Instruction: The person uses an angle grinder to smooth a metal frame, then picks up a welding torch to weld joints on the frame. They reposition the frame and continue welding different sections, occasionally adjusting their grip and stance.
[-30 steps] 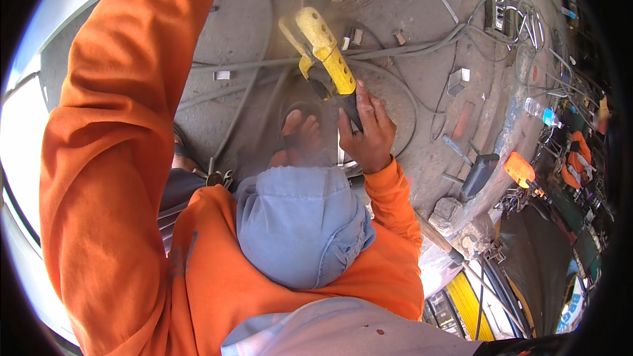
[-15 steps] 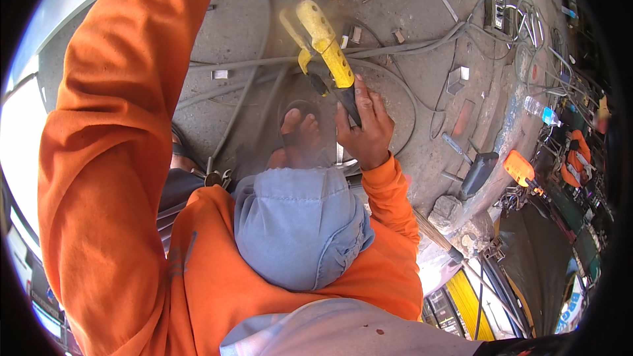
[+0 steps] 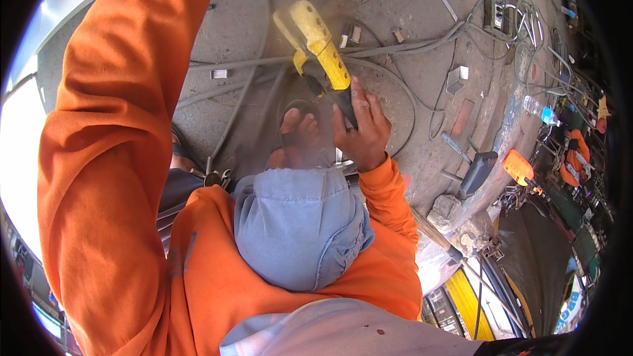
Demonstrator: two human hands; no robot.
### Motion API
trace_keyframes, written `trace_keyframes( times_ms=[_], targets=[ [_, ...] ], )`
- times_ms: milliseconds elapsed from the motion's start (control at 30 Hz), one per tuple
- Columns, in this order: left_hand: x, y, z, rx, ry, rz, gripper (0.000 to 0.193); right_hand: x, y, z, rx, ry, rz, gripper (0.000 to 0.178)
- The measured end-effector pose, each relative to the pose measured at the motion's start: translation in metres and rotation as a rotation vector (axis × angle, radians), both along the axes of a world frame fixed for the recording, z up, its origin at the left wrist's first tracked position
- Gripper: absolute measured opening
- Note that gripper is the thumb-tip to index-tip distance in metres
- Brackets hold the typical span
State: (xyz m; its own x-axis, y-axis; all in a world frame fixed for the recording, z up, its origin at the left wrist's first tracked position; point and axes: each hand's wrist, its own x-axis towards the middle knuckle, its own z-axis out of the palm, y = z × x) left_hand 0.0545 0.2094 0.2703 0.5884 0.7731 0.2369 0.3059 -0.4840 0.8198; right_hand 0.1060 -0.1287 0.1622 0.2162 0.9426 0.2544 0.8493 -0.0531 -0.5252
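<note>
the yellow power tool (image 3: 315,43) (an angle grinder by its shape) sits much where it did a second ago, nose pointing away from the person over the concrete floor (image 3: 422,46), but a pale haze now hangs around its front end where the earlier pictures show less of it. that reads as the tool running against something below it, so the work looks to be under way rather than being set up or finished. what it bears on cannot be made out through the haze.

the right hand (image 3: 361,128) has hardly shifted; its fingers (image 3: 359,95) are curled around the dark rear handle, closed firmly on it, the yellow body sticking out beyond the fingertips toward the top of the view. the left hand is out of sight: the orange sleeve (image 3: 125,125) runs up past the rim, so its grip cannot be told. a bare foot (image 3: 298,135) rests just beside the right hand, under the tool, and grey cables (image 3: 395,46) cross the floor beyond.
</note>
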Motion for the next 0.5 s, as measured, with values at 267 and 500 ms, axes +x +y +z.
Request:
trace_keyframes(
  times_ms=[267, 500],
  targets=[
    [-0.0001, -0.0006, 0.0002, 0.009, 0.017, 0.01, 0.048, 0.0016, 0.0021, 0.0002, 0.003, 0.02, 0.0, 0.058],
    [0.0022, 0.0043, -0.0032, 0.025, -0.009, -0.009, 0.048, 0.0005, 0.0007, 0.0021, 0.001, 0.019, 0.008, 0.055]
  ],
)
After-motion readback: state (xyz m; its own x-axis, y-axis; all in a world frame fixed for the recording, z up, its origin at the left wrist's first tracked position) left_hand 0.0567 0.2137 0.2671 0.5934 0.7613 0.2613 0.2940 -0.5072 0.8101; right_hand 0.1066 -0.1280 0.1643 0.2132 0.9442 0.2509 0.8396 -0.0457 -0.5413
